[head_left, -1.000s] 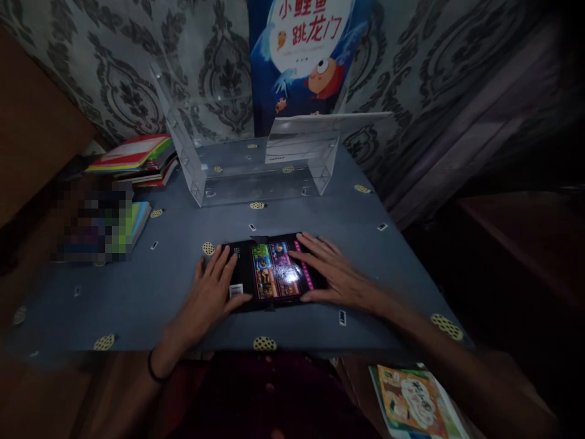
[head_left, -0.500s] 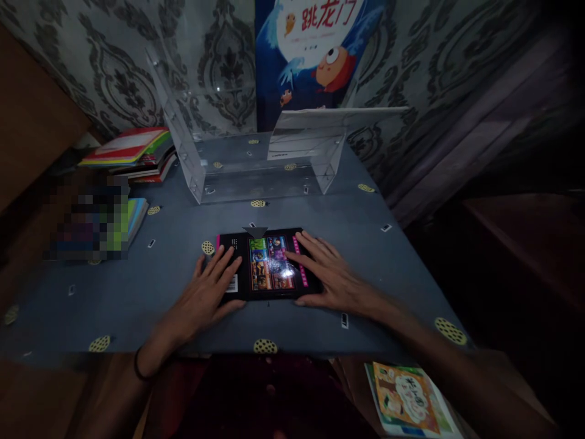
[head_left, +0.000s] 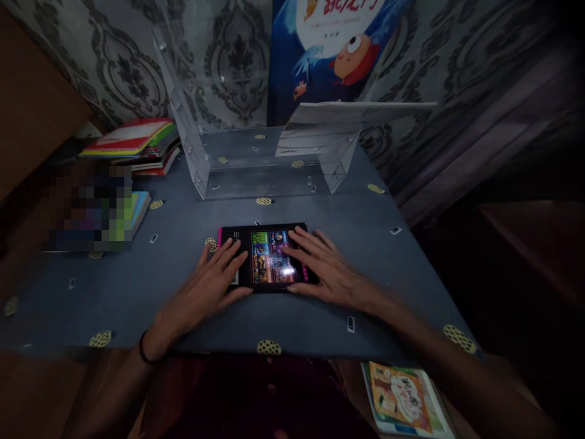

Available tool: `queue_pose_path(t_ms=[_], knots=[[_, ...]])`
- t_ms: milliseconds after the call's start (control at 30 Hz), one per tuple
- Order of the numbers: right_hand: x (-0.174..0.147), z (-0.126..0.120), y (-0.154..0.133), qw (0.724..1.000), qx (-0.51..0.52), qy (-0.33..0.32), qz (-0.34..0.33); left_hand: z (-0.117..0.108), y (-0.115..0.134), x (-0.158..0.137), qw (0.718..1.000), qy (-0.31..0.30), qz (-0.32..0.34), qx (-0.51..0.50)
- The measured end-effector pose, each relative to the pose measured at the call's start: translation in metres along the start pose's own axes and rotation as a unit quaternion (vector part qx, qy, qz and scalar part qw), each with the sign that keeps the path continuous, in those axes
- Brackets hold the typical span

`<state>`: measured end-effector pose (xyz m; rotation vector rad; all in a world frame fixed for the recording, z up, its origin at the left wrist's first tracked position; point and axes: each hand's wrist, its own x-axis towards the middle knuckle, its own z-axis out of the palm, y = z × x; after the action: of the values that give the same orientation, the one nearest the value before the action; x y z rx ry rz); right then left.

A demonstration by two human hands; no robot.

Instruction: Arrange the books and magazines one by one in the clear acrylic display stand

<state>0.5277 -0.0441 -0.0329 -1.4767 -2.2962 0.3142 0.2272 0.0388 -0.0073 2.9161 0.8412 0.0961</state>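
A black book (head_left: pixel 269 262) lies flat on the table, close to its front edge. Coloured pictures fill a grid on its upper face, and pink strips mark both ends. My left hand (head_left: pixel 208 277) rests on the book's left end with the fingers spread and the thumb along the near edge. The fingers partly cover a white barcode label. On the right end lies my right hand (head_left: pixel 331 271), its fingers apart and reaching over the picture grid. Both hands press flat on the cover, and neither grasps anything I can see.
Behind the book stands a clear acrylic stand (head_left: pixel 265 180) with a sheet of white paper (head_left: pixel 315 131) on its right side. A blue picture book (head_left: pixel 320 79) leans at the wall. Stacked books (head_left: pixel 137 143) lie left. Another picture book (head_left: pixel 402 399) sits below the table edge.
Both hands have slid slightly inward over the book, so the right fingers cover more of the picture grid. The camera view has shifted a little.
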Motion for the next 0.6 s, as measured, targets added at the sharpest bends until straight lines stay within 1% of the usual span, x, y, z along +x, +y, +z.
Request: queue_pose_path(t_ms=[100,200,300,467,600], knots=[[0.023,0.008,-0.017,0.999,0.008,0.015,-0.028,0.0,0.001,0.012,1.0,0.013,-0.011,0.001],[0.049,0.016,-0.035,0.999,-0.003,-0.007,-0.048,0.001,-0.002,0.023,0.999,0.035,-0.023,0.0],[0.066,0.019,-0.047,0.998,-0.01,-0.028,-0.064,0.003,-0.005,0.03,0.999,0.053,-0.008,-0.007],[0.069,0.019,-0.046,0.997,-0.018,-0.038,-0.064,0.005,-0.004,0.034,0.998,0.056,-0.014,-0.011],[0.063,0.018,-0.04,0.999,-0.025,-0.02,-0.043,0.005,-0.003,0.034,0.998,0.058,-0.021,-0.016]])
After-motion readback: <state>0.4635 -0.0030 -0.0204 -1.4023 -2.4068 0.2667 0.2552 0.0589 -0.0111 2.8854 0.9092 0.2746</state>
